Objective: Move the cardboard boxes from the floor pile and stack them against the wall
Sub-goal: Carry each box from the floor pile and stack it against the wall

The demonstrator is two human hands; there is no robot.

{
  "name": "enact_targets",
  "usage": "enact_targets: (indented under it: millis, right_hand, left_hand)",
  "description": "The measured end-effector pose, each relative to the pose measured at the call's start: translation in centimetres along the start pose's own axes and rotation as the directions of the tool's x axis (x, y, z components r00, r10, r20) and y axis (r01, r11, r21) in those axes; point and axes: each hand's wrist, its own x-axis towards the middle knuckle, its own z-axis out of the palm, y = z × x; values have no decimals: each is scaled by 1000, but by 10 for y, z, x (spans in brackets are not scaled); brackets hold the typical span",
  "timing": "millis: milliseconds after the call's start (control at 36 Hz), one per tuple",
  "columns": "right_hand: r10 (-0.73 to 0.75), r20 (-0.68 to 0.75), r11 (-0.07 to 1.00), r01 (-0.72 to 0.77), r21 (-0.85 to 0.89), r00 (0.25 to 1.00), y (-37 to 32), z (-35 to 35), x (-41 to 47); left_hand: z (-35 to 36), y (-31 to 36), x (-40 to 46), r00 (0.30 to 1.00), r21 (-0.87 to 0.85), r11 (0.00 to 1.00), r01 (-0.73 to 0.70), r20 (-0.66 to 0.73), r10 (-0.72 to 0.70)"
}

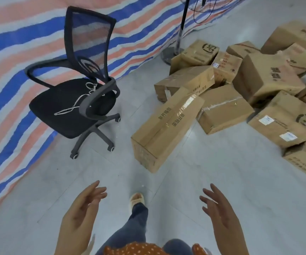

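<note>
Covering the whole left and far side, striped tarp [16,52] in blue, orange and white, hung like a wall and running down onto grey tiled floor [222,190].

Heaped at far right, pile of cardboard boxes [259,80], tumbled at all angles, some printed with a round logo, some taped, several leaning on one another. Nearest of them, long box [167,129], lying flat on the floor at the pile's left edge, taped seam up, short end facing near, far end touching the boxes behind. Just right of it, smaller taped box [225,111], also on the floor. Further right, labelled box [284,124] with white stickers, tilted over another carton.

Standing left of the pile, well apart from it, black mesh office chair [78,100] on castors, backrest toward the tarp, thin white cord [78,100] draped across seat and armrest. At far centre, dark fan stand [180,30] with round base on the floor beside the farthest boxes, wire guard only partly in view.

Near bottom centre, jeans leg [135,225] stepping forward, pale slipper [138,198] on the tiles, spotted orange top at the very edge.

Raised low in front, left hand [82,212] and right hand [220,214], palms turned inward, fingers spread and relaxed, holding nothing, well short of the long box.
</note>
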Motion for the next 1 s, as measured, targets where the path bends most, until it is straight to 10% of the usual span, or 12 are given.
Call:
enact_targets:
  millis: [500, 722, 1000]
  right_hand:
    - [476, 171, 877, -452, -164, 862, 120, 125, 231]
    - [629, 198, 765, -644, 13, 752, 234, 208, 327]
    - [542, 242, 808, -578, 112, 805, 272, 256, 337]
  left_hand:
    - [132, -90, 326, 953, 296, 955, -19, 295, -73]
    - [222, -224, 415, 911, 352, 901, 253, 227, -345]
    - [237, -288, 440, 684, 204, 797, 569, 421, -596]
